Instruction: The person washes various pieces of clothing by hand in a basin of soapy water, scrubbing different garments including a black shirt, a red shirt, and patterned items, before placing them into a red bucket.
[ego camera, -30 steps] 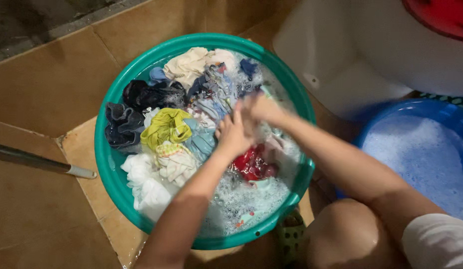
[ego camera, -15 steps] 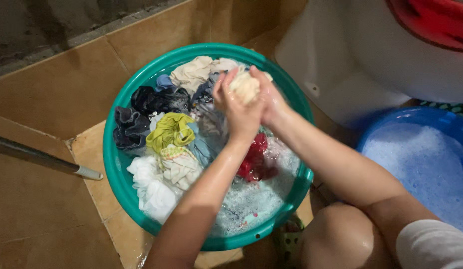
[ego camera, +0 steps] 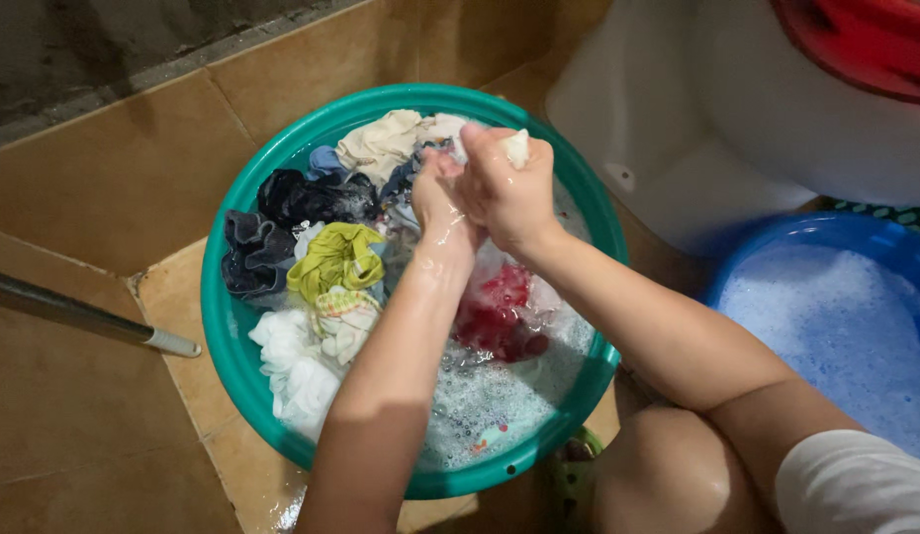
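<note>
A round green basin (ego camera: 232,366) on the tiled floor holds soapy water and several wrung clothes: cream, dark blue, yellow-green, white and a red one (ego camera: 495,316) under the suds. Over its far right side both hands grip one small pale cloth (ego camera: 516,146). My right hand (ego camera: 505,193) is fisted around it with a tip sticking out at the top. My left hand (ego camera: 438,203) presses against the right from the left, also closed on the cloth. Most of the cloth is hidden inside the fists.
A blue basin (ego camera: 777,247) full of white foam sits at the right. A white tub (ego camera: 678,109) stands behind it, with a red lid (ego camera: 866,40) at the top right. A metal pole with a white tip (ego camera: 94,321) lies at the left. My bare knee (ego camera: 668,475) is at the bottom.
The hands rose from the water with the pale cloth, squeezed it as a ball, and have now twisted, the right hand turning over the top of it.
</note>
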